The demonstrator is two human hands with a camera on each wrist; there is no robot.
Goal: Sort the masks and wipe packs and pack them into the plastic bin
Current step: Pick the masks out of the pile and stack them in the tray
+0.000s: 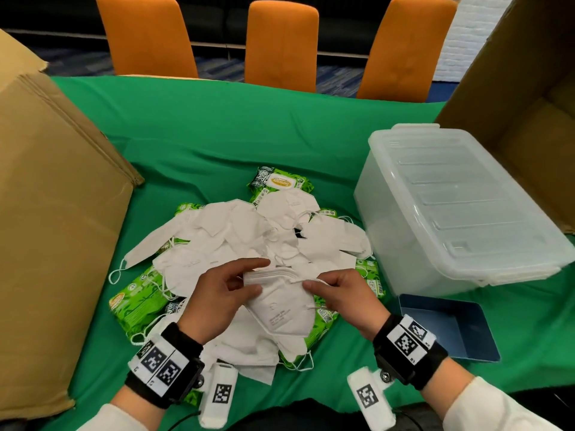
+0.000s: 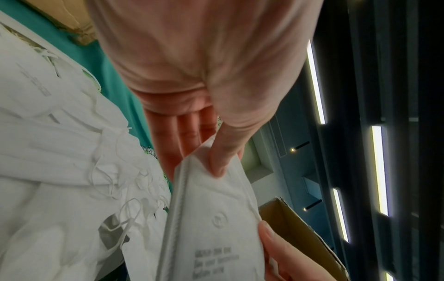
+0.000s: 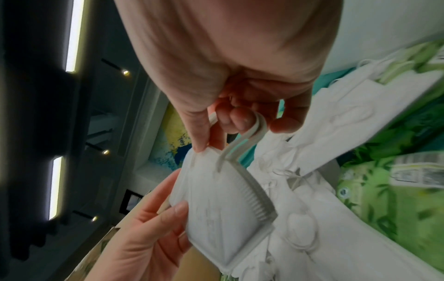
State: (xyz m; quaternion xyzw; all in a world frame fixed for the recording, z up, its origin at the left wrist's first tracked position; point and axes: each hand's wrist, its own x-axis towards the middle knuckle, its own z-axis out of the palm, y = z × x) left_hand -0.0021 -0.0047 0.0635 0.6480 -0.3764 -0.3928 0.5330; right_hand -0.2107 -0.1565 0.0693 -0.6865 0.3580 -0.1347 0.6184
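A heap of white folded masks [image 1: 236,234] lies on the green cloth over several green wipe packs [image 1: 280,181]. Above the heap's near side both hands hold a small stack of white masks [image 1: 280,306]. My left hand [image 1: 224,293] pinches its left edge between thumb and fingers [image 2: 216,161]. My right hand [image 1: 339,293] pinches its right corner, with an ear loop [image 3: 254,129] hooked over a finger. The clear plastic bin [image 1: 435,259] stands to the right with its lid [image 1: 460,194] on.
A folded cardboard box [image 1: 53,228] stands at the left. An open cardboard box [image 1: 529,98] stands behind the bin. A small blue tray [image 1: 451,325] lies near my right wrist. Orange chairs [image 1: 280,45] line the table's far edge.
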